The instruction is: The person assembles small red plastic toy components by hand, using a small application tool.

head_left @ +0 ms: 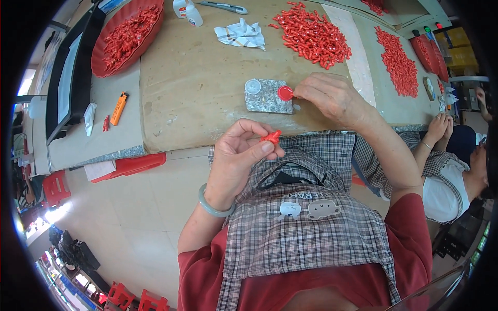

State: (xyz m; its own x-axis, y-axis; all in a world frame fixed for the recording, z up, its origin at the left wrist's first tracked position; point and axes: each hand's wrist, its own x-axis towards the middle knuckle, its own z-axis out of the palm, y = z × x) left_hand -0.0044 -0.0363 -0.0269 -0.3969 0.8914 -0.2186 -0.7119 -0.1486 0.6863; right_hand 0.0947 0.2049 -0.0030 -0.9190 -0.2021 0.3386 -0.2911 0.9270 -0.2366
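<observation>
My left hand (236, 158) pinches a small red figurine (272, 137) between thumb and fingers, just in front of the table's near edge. My right hand (332, 98) is closed in a pinch beside a small round cap of red paint (285, 93). Whatever its fingertips hold is too small or hidden to make out. The red cap sits on the right side of a speckled grey stone block (270, 101). On the block's left side stands a second small cap, whitish and translucent (252, 86).
Piles of red figurines (314, 36) lie at the back right, with more in a red basin (127, 39) at the far left. A crumpled tissue (241, 35), small white bottles (193, 15), a utility knife (224, 7) and an orange cutter (119, 108) lie about. A co-worker (446, 181) sits at right.
</observation>
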